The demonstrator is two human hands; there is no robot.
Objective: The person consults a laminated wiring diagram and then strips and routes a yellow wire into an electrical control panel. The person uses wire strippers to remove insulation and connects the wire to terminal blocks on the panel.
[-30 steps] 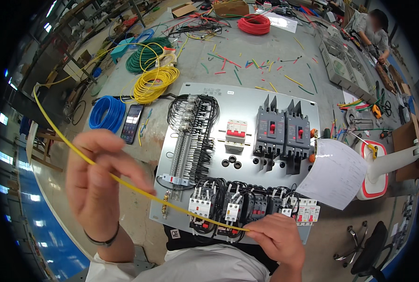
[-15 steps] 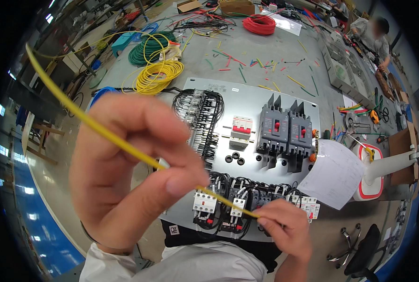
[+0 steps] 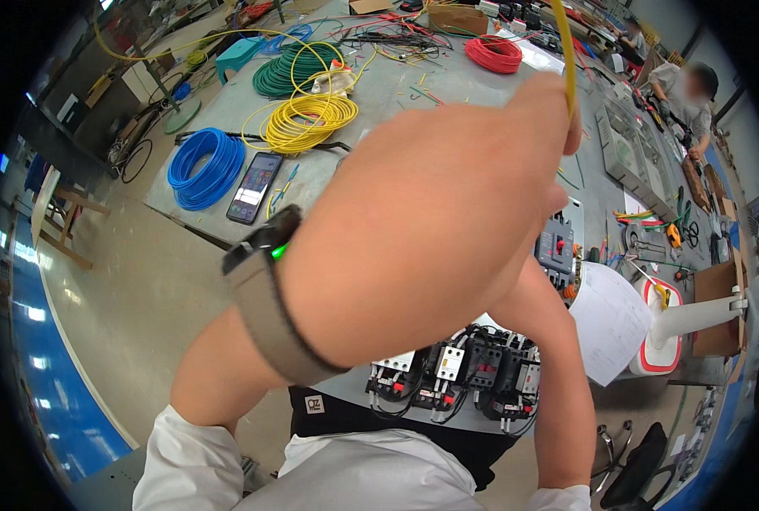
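My left hand [image 3: 447, 204], large and close across the middle, wears a grey-banded wristband [image 3: 290, 315]. At its far right side the fingertips pinch a yellow wire [image 3: 567, 47], which runs up out of the picture. My right hand [image 3: 524, 294] is mostly behind the left one; its fingers are hidden, so what they hold does not show. Beneath both hands lies a metal panel [image 3: 577, 213], largely covered. Along its near edge sit contactors [image 3: 449, 362] with black wiring, and one dark grey circuit breaker [image 3: 556, 247] shows right of my left hand.
Yellow [image 3: 303, 123], green [image 3: 290, 72], blue [image 3: 205, 170] and red [image 3: 492, 54] wire coils lie on the table. A phone [image 3: 256, 187] rests near the blue coil. Right of the panel are a written sheet [image 3: 609, 319] and a red-rimmed white bin [image 3: 660, 341]. A person [image 3: 686, 98] sits far right.
My left hand has swung right and away from me, over the panel, with the yellow wire. My right hand has moved forward behind it. The view has shifted, uncovering the blue coil and phone.
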